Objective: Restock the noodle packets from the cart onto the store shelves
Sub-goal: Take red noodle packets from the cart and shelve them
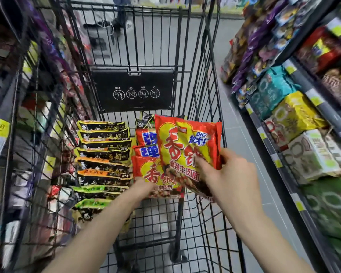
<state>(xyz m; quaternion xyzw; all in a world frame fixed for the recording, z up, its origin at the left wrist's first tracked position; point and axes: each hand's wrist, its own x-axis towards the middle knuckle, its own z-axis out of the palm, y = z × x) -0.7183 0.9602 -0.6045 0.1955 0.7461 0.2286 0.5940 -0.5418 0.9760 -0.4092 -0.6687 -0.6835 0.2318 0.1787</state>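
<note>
A black wire cart [197, 79] fills the middle of the head view. My right hand [222, 174] grips a red and yellow noodle packet [187, 142], lifted above the cart's bed. My left hand [144, 189] reaches down and holds the near edge of a second red and yellow packet [156, 174] lying in the cart; its fingers are hidden under the packet. Behind it stand red packets with blue print [146, 142]. A row of several black noodle packets [104, 154] with yellow, orange and green trim lines the cart's left side.
Store shelves [303, 134] on the right hold teal, yellow, white and green multipacks, with purple bags higher up. Blurred shelves [6, 115] with packets stand on the left. The grey tiled aisle floor [242, 134] runs between cart and right shelves.
</note>
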